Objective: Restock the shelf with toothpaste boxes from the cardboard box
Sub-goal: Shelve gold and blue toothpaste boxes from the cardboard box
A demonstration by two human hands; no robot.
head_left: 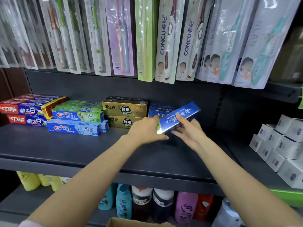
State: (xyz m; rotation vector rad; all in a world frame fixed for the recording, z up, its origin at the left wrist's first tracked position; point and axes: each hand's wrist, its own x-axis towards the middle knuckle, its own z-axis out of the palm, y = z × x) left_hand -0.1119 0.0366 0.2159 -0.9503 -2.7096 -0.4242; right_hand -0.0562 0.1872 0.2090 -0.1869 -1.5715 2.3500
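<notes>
A blue toothpaste box (179,117) is tilted above the dark shelf (68,148), its far end raised to the right. My right hand (188,131) grips it from below, thumb on its top face. My left hand (146,129) touches its near left end with straightened fingers. Behind it lie stacked blue boxes (159,108) of the same kind. A corner of the cardboard box (131,223) shows at the bottom edge.
Gold boxes (124,112), Crest boxes (77,120) and red-blue boxes (27,110) line the shelf's back left. Toothbrush packs (170,38) hang overhead. White boxes (282,145) fill the neighbouring shelf to the right. Bottles (141,203) stand on the shelf below.
</notes>
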